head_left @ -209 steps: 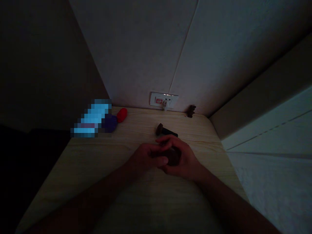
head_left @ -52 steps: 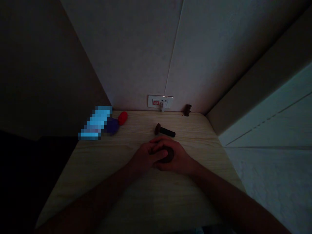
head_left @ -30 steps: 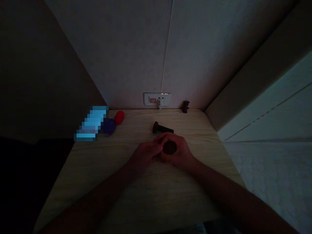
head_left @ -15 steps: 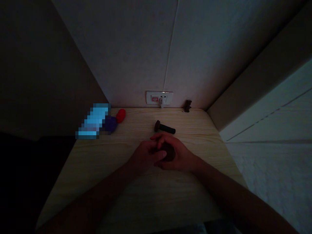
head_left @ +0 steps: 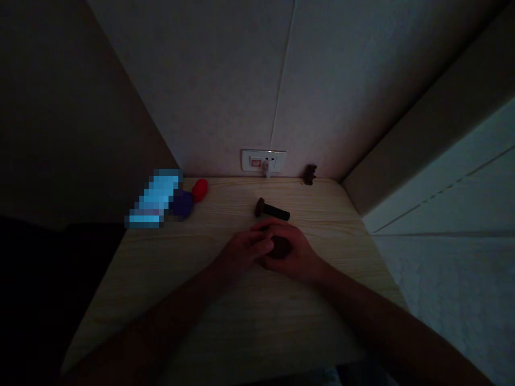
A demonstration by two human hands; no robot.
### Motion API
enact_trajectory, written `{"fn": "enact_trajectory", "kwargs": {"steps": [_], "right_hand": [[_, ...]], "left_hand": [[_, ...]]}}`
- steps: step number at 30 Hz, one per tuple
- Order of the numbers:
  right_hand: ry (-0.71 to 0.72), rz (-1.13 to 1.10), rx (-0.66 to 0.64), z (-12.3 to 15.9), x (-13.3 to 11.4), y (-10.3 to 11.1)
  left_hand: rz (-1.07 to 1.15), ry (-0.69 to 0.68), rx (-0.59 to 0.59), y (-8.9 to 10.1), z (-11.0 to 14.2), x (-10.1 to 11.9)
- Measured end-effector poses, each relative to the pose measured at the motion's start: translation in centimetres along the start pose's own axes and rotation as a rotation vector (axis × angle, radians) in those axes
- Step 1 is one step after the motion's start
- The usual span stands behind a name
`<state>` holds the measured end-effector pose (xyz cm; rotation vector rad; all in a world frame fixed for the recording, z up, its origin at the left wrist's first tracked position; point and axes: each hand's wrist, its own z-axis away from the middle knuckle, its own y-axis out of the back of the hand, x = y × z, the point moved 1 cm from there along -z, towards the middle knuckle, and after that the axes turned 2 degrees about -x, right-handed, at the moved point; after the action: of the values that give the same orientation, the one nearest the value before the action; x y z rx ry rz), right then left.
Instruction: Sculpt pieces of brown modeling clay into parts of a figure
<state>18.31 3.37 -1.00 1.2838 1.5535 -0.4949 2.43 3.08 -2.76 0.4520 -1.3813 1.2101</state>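
Both my hands are around a dark brown, rounded lump [head_left: 281, 247] just above or on the wooden tabletop; its exact kind is too dim to tell. My right hand [head_left: 301, 254] curls around its right side, with fingers bent over the far edge. From the left, my left hand [head_left: 243, 251] presses its thumb and fingers against the lump, and its fingertips meet those of the right hand. Just beyond the fingers lies a small hammer-shaped thing [head_left: 272, 209], with a brown rounded head to the left and a black handle to the right.
A pale wood-grain table [head_left: 161, 284] stands against the wall. At its back left are a red rounded lump [head_left: 200, 190], a dark purple one [head_left: 183, 205] and a bright pixelated screen [head_left: 155, 199]. A small brown figurine [head_left: 309, 175] stands back right, near a wall socket [head_left: 263, 161] with a plug.
My fingers have shifted a little around the brown lump, the left thumb and fingers now higher on it. The lump looks slightly turned. Things on the table have stayed in place.
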Motion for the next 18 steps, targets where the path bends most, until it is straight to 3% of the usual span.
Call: {"fn": "enact_trajectory", "kwargs": {"steps": [7,11,18], "right_hand": [[-0.059,-0.104,-0.073,-0.10,-0.20,0.24],[-0.090,-0.162,-0.097,-0.19,-0.12,0.21],[-0.114,-0.138,-0.004,-0.01,-0.31,-0.46]], "left_hand": [[0.109,0.063,0.049,-0.15,0.22,0.32],[0.002,0.052,0.039,-0.11,0.19,0.31],[-0.059,0.022,-0.016,-0.12,0.05,0.04]]}}
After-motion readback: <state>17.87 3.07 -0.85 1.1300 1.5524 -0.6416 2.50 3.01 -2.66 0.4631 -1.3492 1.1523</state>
